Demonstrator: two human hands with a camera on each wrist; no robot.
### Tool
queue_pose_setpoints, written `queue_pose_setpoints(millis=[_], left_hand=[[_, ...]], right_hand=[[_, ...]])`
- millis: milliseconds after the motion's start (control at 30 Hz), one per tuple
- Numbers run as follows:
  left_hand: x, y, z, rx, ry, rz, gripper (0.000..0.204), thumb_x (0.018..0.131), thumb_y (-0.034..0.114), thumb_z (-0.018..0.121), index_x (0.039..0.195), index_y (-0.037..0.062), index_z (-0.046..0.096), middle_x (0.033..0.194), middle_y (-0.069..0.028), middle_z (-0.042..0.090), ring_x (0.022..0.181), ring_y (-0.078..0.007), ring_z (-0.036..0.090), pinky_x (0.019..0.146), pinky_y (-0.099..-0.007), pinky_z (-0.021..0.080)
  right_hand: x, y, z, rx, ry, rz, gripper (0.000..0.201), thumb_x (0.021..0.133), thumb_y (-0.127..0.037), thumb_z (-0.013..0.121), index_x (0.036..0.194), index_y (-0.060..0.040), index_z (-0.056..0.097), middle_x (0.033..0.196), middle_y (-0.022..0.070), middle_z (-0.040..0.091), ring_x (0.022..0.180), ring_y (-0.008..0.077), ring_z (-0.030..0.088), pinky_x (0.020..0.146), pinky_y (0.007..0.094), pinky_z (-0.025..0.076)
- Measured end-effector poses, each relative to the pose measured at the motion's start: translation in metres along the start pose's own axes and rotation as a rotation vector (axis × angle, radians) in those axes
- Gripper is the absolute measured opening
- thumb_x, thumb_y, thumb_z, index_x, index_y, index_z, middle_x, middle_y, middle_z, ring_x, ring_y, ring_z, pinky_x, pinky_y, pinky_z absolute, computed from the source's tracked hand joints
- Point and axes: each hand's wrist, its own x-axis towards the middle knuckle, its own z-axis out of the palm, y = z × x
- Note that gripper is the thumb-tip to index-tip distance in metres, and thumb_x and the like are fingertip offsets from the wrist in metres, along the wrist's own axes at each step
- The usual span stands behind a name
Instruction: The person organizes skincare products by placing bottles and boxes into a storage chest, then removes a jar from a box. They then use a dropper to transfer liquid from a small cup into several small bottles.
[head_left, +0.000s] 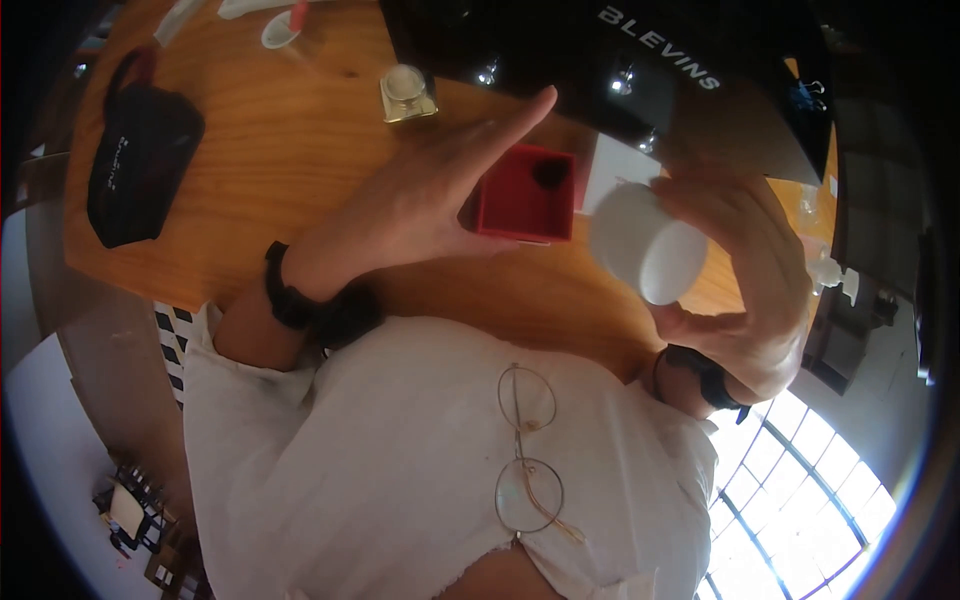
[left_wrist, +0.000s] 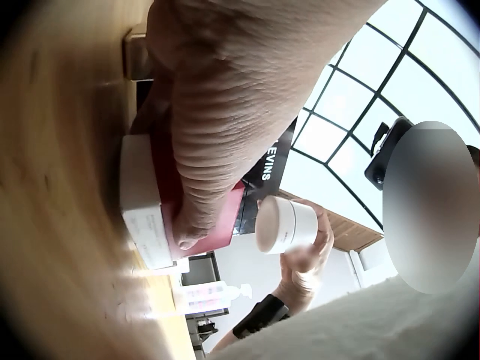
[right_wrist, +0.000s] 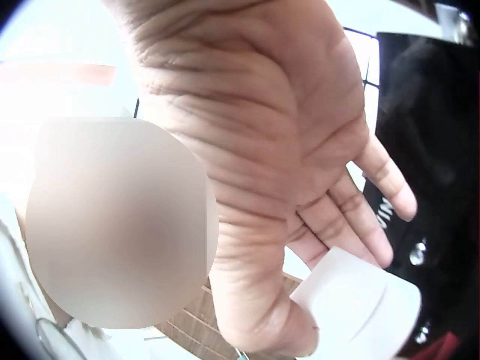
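My left hand holds an open-topped red box on the table, with the thumb on the near side and the fingers stretched along the far side. In the left wrist view, the thumb presses the red wall above a white lower part. My right hand grips a round white lidded jar between thumb and fingers, raised and tilted beside the box. The right wrist view shows the jar at the fingertips. Behind it lies a white box-like piece next to the red box.
A large black BLEVINS bag stands at the back. A squarish glass container and a white cup are at the back left. Further left lies a black pouch. A pump bottle is at the right.
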Motion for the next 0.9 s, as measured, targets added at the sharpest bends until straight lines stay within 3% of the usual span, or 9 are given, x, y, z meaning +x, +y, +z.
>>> queue_pose_setpoints(millis=[167,400,633,800,900], left_hand=[[0.000,0.004,-0.003,-0.002,0.017,-0.008,0.117,0.071,0.021,0.088,0.160,0.0154,0.012,0.125,-0.0167,0.059,0.110,-0.0332,0.061,0.095,-0.0427,0.050],[-0.005,0.001,0.003,-0.020,0.042,0.050,0.118,0.073,0.019,0.087,0.161,0.0179,0.008,0.125,-0.0153,0.060,0.109,-0.0323,0.062,0.094,-0.0411,0.051],[-0.009,-0.003,0.008,-0.027,0.059,0.131,0.117,0.075,0.020,0.086,0.160,0.0175,0.006,0.126,-0.0148,0.060,0.109,-0.0294,0.063,0.094,-0.0402,0.052],[-0.011,-0.004,0.008,-0.066,0.006,0.066,0.119,0.075,0.022,0.087,0.160,0.0176,0.004,0.127,-0.0163,0.059,0.109,-0.0290,0.063,0.095,-0.0400,0.051],[-0.012,-0.004,0.007,-0.032,0.008,0.074,0.121,0.074,0.021,0.087,0.160,0.0180,0.002,0.128,-0.0171,0.059,0.110,-0.0299,0.063,0.096,-0.0403,0.051]], right_hand=[[-0.021,-0.012,-0.013,-0.033,-0.038,0.111,0.055,0.048,0.002,0.079,0.100,0.0024,0.064,0.096,0.0153,0.070,0.090,0.0338,0.068,0.074,0.0394,0.057],[-0.058,-0.015,0.035,0.055,-0.092,0.220,0.050,0.055,-0.002,0.082,0.101,-0.0015,0.064,0.097,0.0127,0.070,0.082,0.0308,0.066,0.071,0.0390,0.055],[-0.078,-0.018,0.066,-0.003,-0.101,0.325,0.052,0.055,-0.005,0.084,0.103,-0.0042,0.066,0.096,0.0127,0.068,0.087,0.0314,0.064,0.079,0.0406,0.053],[-0.084,-0.022,0.075,0.004,-0.103,0.383,0.055,0.057,-0.006,0.084,0.109,-0.0039,0.066,0.104,0.0132,0.067,0.097,0.0320,0.063,0.086,0.0398,0.052],[-0.062,-0.029,0.066,0.021,0.057,0.301,0.061,0.059,-0.008,0.085,0.117,-0.0034,0.063,0.112,0.0133,0.065,0.105,0.0322,0.060,0.091,0.0404,0.050]])
